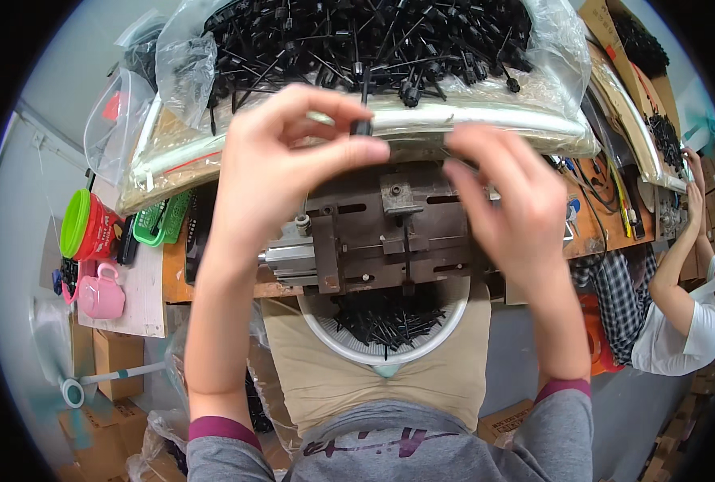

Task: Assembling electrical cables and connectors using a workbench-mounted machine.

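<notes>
My left hand [281, 157] is raised over the left part of a dark metal fixture [442, 221]. Its thumb and fingers pinch a black plastic part [361, 127] with a thin stem pointing up. Off to the right, my right hand [512, 197] hovers above the fixture's right end, blurred, thumb and fingertips drawn close together. Whatever they hold, if anything, is too small and smeared to make out. A silver cylinder [289, 261] is mounted on the fixture's left side. Behind both hands, a large heap of black stemmed parts [357, 48] lies in a plastic-lined tray [534, 138].
A white basin [446, 341] of black pieces sits in my lap under the fixture. Left are a red and green bucket [92, 225], a green basket [160, 225] and a pink cup [102, 293]. Another person [679, 313] works at the far right, beside cables [606, 189].
</notes>
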`<state>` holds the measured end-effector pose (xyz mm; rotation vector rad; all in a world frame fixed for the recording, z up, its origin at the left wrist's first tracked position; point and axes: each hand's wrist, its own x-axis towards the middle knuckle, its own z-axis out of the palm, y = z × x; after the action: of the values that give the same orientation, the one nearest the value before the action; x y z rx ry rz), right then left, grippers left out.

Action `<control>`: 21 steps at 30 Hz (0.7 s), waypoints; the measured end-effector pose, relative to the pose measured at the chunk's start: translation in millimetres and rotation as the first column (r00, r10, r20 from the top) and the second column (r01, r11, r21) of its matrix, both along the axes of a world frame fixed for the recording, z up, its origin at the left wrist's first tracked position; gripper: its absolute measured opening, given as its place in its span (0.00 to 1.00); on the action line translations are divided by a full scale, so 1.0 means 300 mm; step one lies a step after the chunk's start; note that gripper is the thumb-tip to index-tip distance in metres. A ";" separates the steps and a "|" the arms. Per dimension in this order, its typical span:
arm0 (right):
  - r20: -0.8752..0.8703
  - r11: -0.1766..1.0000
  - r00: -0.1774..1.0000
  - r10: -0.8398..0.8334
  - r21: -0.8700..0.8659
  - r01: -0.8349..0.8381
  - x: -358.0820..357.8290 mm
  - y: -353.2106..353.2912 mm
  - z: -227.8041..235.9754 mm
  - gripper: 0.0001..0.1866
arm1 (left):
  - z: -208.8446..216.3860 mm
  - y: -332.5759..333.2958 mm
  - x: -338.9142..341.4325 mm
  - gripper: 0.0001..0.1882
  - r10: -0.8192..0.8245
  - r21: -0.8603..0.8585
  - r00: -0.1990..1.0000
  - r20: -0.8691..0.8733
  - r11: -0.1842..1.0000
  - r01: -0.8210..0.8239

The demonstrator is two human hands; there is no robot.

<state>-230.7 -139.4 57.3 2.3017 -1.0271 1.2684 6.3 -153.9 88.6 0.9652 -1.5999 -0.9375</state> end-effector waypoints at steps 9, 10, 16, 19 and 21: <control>-0.522 0.998 0.850 -0.066 -0.023 0.063 0.038 -0.386 0.138 0.12 | -0.178 0.324 -0.071 0.13 0.026 -0.329 0.938 0.347 0.940 0.096; -0.553 0.995 0.831 -0.060 0.036 0.096 0.048 -0.397 0.138 0.13 | -0.193 0.349 -0.078 0.16 0.014 -0.270 0.933 0.361 0.959 0.090; -0.548 0.985 0.836 0.042 0.162 0.057 0.088 -0.399 0.153 0.21 | -0.298 0.393 -0.111 0.15 0.216 -0.380 0.850 0.480 0.925 -0.021; -0.561 0.978 0.827 0.040 0.193 0.084 0.085 -0.387 0.166 0.18 | -0.328 0.402 -0.131 0.14 0.238 -0.390 0.810 0.536 0.921 -0.012; -0.528 0.977 0.848 0.040 0.201 0.079 0.075 -0.380 0.164 0.15 | -0.338 0.395 -0.142 0.14 0.242 -0.418 0.795 0.556 0.908 0.016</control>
<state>-208.1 -253.4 106.6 2.5733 -1.0104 0.4599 -36.2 -35.3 -12.7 1.1039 -2.1258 -0.1724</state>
